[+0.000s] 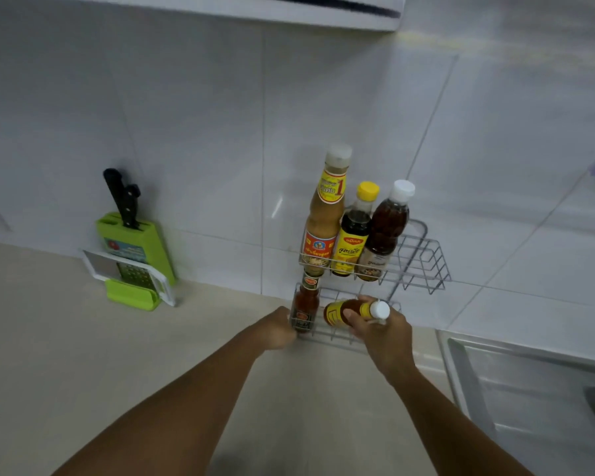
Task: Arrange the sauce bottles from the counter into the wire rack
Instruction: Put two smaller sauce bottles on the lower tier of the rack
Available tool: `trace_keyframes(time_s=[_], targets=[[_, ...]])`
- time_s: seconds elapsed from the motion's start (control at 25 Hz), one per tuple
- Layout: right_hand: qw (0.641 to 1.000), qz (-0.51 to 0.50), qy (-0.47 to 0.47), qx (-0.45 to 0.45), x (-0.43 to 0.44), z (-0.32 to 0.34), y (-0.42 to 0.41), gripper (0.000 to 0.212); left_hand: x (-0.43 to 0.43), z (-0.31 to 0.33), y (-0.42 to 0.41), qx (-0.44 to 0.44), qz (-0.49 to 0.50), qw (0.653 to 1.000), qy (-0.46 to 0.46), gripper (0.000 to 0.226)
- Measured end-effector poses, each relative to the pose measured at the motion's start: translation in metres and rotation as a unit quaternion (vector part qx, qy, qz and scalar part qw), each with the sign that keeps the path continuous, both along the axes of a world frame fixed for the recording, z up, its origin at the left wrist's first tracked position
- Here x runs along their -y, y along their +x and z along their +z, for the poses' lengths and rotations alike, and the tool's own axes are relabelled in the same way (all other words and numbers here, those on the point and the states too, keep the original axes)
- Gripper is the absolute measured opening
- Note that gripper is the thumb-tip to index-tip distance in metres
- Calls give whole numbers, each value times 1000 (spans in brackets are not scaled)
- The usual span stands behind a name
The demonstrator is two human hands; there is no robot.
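While a white tiled wall (pixel 186 115) fills most of the view, a pale counter (pixel 66 338) runs along its foot and a steel sink (pixel 529 389) sits at the right edge. Against the wall stands a two-tier wire rack (pixel 423 259), its upper shelf holding three upright bottles side by side: a tall tan bottle (pixel 325 214) with a pale cap on the left, a dark bottle with a yellow cap (pixel 356 228) in the middle, and a brown bottle with a white cap (pixel 385 228) on the right, each touching its neighbour. Well to the left, a green knife block (pixel 131 249) leans at the wall with black knife handles (pixel 122 197) sticking up from it, and a white-framed grater (pixel 128 273) rests against its front. On the lower shelf a red sauce bottle (pixel 304 304) stands upright at the left end. Beside it the left hand (pixel 277 329) is curled at the rack's front left corner; whether its fingers grip the wire or the red bottle cannot be told. Over the lower shelf the right hand (pixel 382 333) wraps its fingers around a yellow-labelled bottle (pixel 352 312) with a white cap, tipped on its side, cap pointing right, just beside the red one.
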State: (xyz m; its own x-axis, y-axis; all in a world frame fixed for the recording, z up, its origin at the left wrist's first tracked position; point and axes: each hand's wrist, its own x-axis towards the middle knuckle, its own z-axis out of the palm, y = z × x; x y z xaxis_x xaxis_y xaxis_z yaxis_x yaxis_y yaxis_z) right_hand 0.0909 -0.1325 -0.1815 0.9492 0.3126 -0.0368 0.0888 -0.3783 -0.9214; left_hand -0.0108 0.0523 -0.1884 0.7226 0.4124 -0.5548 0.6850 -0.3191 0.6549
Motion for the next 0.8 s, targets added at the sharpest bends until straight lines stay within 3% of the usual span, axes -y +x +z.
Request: trace_keyframes(time_s=[0.12, 0.24, 0.8], targets=[[999, 23, -14, 18, -15, -16, 14, 44, 1, -14, 16, 16, 2, 1000, 9, 44], [996, 60, -53, 29, -29, -22, 26, 32, -1, -28, 26, 33, 26, 999, 13, 37], [970, 172, -164, 59, -59, -32, 45, 39, -4, -38, 24, 43, 40, 998, -20, 51]])
